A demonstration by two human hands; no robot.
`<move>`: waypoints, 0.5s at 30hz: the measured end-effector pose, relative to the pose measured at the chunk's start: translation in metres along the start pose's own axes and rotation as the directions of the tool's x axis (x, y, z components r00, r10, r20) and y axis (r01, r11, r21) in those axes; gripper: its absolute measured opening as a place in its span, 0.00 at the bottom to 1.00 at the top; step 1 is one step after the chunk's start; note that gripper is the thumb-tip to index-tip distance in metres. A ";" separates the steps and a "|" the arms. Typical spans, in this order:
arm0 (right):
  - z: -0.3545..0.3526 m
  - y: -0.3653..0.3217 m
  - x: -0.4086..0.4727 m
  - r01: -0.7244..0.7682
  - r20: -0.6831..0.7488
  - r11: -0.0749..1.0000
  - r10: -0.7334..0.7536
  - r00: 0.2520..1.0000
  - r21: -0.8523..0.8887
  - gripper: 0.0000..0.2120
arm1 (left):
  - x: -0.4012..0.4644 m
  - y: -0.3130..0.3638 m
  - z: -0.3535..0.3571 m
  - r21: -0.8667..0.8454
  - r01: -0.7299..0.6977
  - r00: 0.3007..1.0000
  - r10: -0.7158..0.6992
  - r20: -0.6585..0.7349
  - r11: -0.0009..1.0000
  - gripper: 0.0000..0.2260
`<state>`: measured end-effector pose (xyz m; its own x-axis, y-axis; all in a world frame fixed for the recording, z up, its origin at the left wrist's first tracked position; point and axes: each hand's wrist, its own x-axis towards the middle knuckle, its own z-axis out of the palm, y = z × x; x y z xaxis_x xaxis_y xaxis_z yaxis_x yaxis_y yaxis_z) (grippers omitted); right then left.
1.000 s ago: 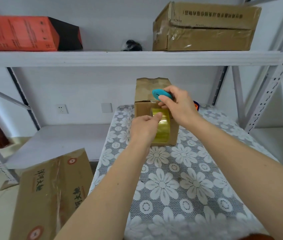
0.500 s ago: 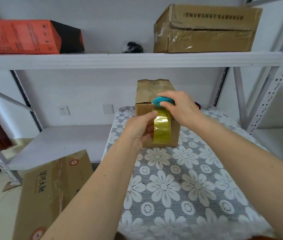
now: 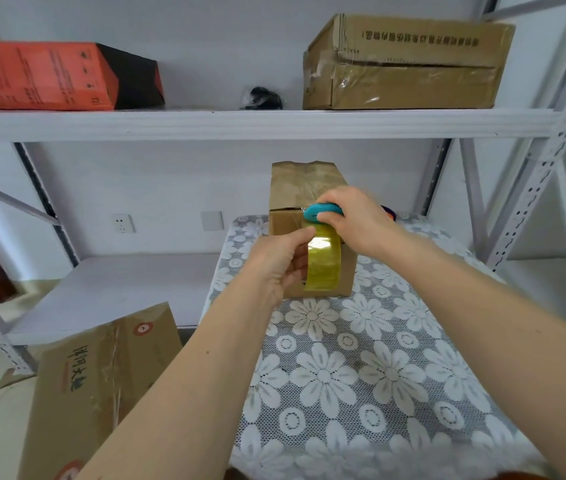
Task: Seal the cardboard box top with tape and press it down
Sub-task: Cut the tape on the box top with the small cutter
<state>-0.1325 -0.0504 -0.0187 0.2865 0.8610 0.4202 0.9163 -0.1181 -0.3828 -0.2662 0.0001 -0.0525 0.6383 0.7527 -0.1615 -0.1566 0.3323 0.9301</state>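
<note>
A small brown cardboard box stands on the lace-covered table, its top carrying a shiny strip of tape. My left hand grips a roll of yellowish tape held against the box's near face. My right hand holds a small teal cutter at the box's top front edge, just above the roll. The tape between roll and box is hidden by the hands.
A large brown box stands on the floor at the lower left. On the white shelf above sit an orange box, a black object and a taped carton. A metal rack upright rises at right.
The teal cutter in my right hand has dropped from above the box's edge down onto it. My left hand has shifted slightly left, still on the tape roll.
</note>
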 end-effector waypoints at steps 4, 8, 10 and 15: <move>-0.001 -0.001 -0.001 0.056 -0.060 0.997 -0.058 0.997 -0.044 0.06 | 0.000 -0.002 -0.002 0.035 -0.017 1.000 0.016 0.019 0.999 0.08; -0.003 -0.001 -0.002 0.132 -0.035 0.989 -0.135 0.990 -0.073 0.05 | 0.000 -0.004 -0.002 0.060 -0.026 1.000 0.024 0.020 0.998 0.08; -0.003 -0.001 0.000 0.164 -0.014 0.981 -0.166 0.986 -0.103 0.05 | 0.001 -0.005 -0.002 0.065 -0.029 0.999 0.028 0.023 0.997 0.07; -0.001 0.002 0.004 0.190 0.002 0.974 -0.191 0.982 -0.127 0.04 | 0.000 -0.008 -0.004 0.060 -0.035 0.999 0.032 0.039 0.998 0.06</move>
<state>-0.1293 -0.0482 -0.0167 0.1053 0.8689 0.4837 0.9820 -0.0142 -0.1882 -0.2685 -0.0003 -0.0614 0.6620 0.7401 -0.1182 -0.1330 0.2712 0.9533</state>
